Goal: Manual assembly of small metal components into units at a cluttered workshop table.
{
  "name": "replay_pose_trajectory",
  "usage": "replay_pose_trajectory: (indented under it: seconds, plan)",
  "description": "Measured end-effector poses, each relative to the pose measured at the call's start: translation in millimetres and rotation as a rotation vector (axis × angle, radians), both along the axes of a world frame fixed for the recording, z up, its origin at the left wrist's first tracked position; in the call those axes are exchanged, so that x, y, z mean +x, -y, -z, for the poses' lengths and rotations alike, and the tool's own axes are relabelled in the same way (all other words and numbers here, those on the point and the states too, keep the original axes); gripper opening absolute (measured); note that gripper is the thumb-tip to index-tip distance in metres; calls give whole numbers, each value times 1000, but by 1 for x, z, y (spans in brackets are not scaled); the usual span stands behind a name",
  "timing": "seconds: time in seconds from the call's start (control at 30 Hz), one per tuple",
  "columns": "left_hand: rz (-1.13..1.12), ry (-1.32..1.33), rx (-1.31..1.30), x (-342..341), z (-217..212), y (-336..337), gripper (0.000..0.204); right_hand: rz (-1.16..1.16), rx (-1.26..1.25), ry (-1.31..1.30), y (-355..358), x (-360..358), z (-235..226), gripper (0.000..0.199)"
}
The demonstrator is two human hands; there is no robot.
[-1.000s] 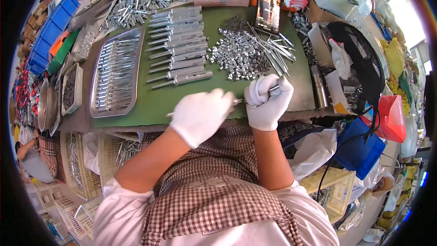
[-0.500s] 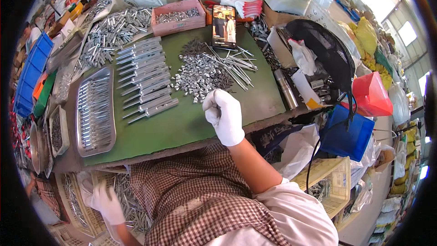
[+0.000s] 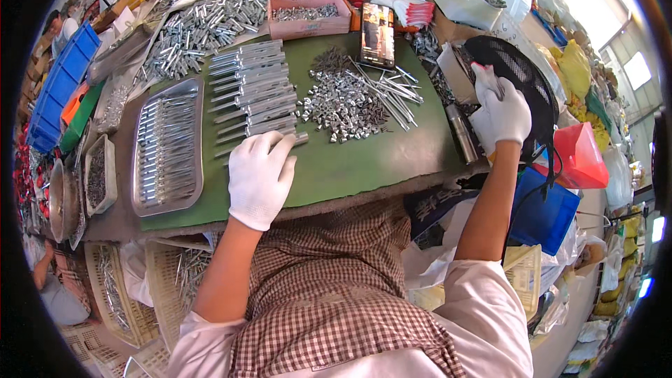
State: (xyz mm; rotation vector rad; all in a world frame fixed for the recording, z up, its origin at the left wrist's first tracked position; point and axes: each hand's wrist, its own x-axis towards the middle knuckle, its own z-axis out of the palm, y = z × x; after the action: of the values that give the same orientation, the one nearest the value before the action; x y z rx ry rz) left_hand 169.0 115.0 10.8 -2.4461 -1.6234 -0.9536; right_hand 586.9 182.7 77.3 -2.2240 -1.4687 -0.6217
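My left hand (image 3: 260, 180), in a white glove, is over the near end of a row of metal sleeves with rods (image 3: 255, 91) on the green table mat (image 3: 343, 168). Its fingers are slightly bent and the thumb stands apart. The palm is hidden, and it partly covers the nearest sleeve. My right hand (image 3: 509, 115), also gloved, is closed on a crumpled greyish-white cloth (image 3: 486, 78) above the boxes at the table's right. Between the hands lie small metal nuts (image 3: 337, 106), dark pins (image 3: 332, 61) and a bunch of thin rods (image 3: 395, 98).
Left of the sleeves is a metal tray (image 3: 198, 143) of assembled pieces. Behind are a heap of metal sleeves (image 3: 203, 31), a pink box (image 3: 308, 25) and a propped phone (image 3: 377, 36). A black mesh fan guard (image 3: 539, 91) and metal cylinder (image 3: 462, 133) stand at right.
My left hand has come up from the crates at lower left onto the table. My right hand has moved right from the mat and taken hold of the cloth. The view has shifted slightly.
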Motion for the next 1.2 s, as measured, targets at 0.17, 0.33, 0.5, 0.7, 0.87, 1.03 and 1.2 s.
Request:
replay_pose_trajectory:
  seconds: [0.17, 0.33, 0.5, 0.7, 0.87, 1.03, 1.2]
  plan:
    - [36, 9, 9, -5, -3, 6, 32, -850, 141, -183, 54, -130, -23, 30]
    - [43, 16, -38, -1, -3, 4, 33, -920, -356, -142, 88, -199, 28, 22]
    - [-3, -12, -47, 0, -3, 6, 34, -713, -329, -247, 100, -159, 27, 16]
    - [-7, -9, -38, 2, -3, 4, 34, -304, -337, -409, 129, -90, 16, 32]
    - [-41, -36, -42, 3, -2, 1, 34, -326, 213, -309, 103, -74, 7, 29]
    - [-81, -16, -23, 0, 1, 7, 32, -186, 463, -55, 18, -51, -7, 24]
    - [-54, 3, -40, 1, 8, 3, 25, -17, 49, -192, -19, -9, 2, 38]
